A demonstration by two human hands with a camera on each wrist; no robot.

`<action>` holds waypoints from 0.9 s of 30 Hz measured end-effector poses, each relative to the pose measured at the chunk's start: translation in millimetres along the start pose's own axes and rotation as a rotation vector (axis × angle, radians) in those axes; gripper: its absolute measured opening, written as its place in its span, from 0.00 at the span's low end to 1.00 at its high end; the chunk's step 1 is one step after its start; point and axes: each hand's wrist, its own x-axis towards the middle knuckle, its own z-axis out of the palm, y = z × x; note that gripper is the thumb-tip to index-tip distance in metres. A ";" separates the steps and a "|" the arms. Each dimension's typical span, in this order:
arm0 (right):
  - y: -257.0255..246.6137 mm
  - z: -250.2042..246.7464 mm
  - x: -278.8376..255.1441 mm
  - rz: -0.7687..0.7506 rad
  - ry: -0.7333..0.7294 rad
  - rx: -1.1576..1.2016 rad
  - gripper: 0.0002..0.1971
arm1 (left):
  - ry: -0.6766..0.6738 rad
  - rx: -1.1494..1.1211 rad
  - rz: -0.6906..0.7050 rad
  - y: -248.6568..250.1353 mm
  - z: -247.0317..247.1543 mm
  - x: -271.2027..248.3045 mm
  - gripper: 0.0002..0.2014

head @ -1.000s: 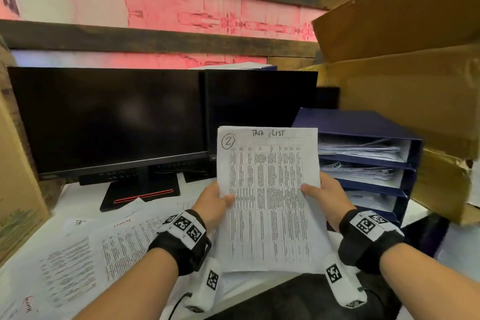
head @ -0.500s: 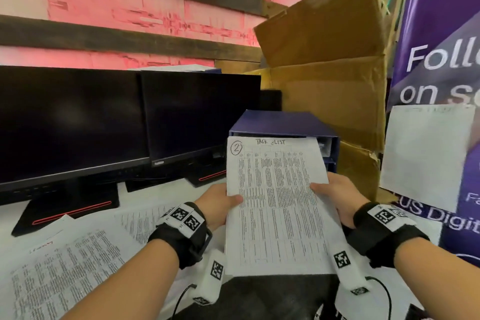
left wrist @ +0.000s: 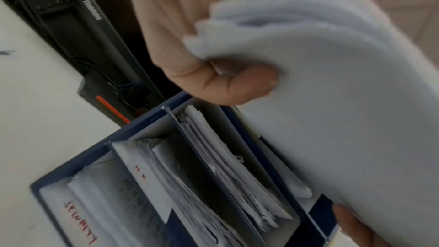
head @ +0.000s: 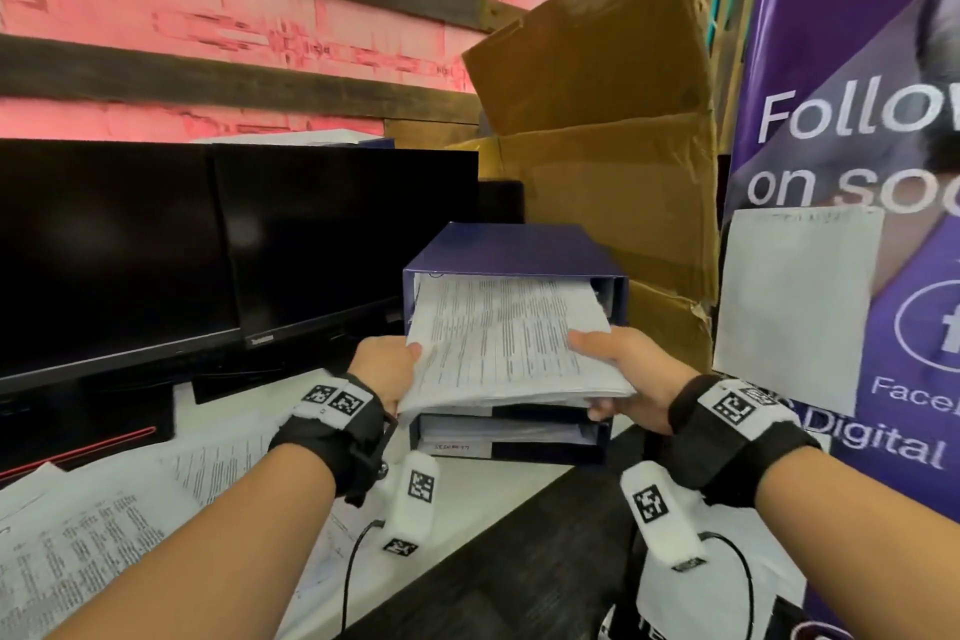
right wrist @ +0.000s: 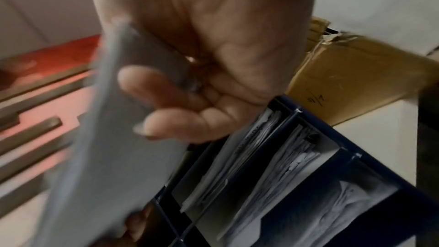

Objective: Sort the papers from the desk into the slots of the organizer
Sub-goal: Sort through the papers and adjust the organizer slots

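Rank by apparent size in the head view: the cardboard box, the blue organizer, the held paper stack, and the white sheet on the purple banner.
1. cardboard box
2. blue organizer
3. held paper stack and white sheet: look alike, and the stack is nearer and tilted, so unranked.

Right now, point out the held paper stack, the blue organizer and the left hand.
paper stack [head: 506, 343], head view, middle of the printed top sheet.
blue organizer [head: 506, 250], head view, its bare top panel.
left hand [head: 387, 369], head view, back of the hand gripping the stack's left edge.
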 end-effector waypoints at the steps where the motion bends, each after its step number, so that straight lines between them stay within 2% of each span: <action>1: 1.8 -2.2 -0.1 0.012 0.015 -0.025 0.15 | 0.000 -0.134 -0.032 5.5 -0.8 5.4 0.17; 2: 2.5 -4.7 1.4 0.019 0.037 -0.023 0.14 | 0.025 -0.241 -0.014 9.9 -2.0 8.3 0.15; 4: 0.9 -8.7 5.4 0.031 0.100 0.020 0.14 | 0.041 -0.170 0.009 13.3 3.3 15.5 0.07; 7: -6.3 -7.8 13.8 0.033 0.210 0.111 0.15 | -0.056 -0.240 0.017 16.8 10.2 9.2 0.04; 9: -10.6 -6.5 20.7 0.030 0.319 0.176 0.16 | -0.109 -0.338 0.032 16.6 12.7 6.0 0.11; 11: -13.2 -5.1 24.0 0.049 0.399 0.303 0.15 | -0.106 -0.420 0.065 15.8 14.1 4.8 0.13; 12: -13.5 -5.4 24.0 0.062 0.385 0.389 0.15 | -0.072 -0.460 0.069 15.9 15.0 6.4 0.12; 14: -13.9 -6.9 18.3 0.092 0.240 0.445 0.19 | -0.005 -0.560 0.043 21.3 17.9 7.9 0.09; 17: -13.7 -6.9 7.0 0.120 0.013 0.272 0.20 | 0.039 -0.618 0.039 30.3 23.9 10.2 0.03; 19: -16.0 -1.4 7.6 0.079 0.017 0.270 0.20 | 0.000 -0.593 0.059 34.5 28.1 10.9 0.06; 22: -27.5 10.3 12.3 -0.010 0.076 0.487 0.20 | -0.084 -0.471 0.108 35.7 31.1 11.0 0.27; 23: -30.0 12.7 14.8 -0.037 0.070 0.568 0.20 | -0.091 -0.434 0.128 35.7 31.2 10.3 0.31; 25: -31.9 16.5 17.2 -0.055 0.052 0.648 0.18 | -0.070 -0.365 0.163 34.2 30.6 11.7 0.33; 27: -30.5 23.4 18.8 -0.036 0.064 0.541 0.13 | -0.009 -0.302 0.186 30.9 26.3 15.4 0.27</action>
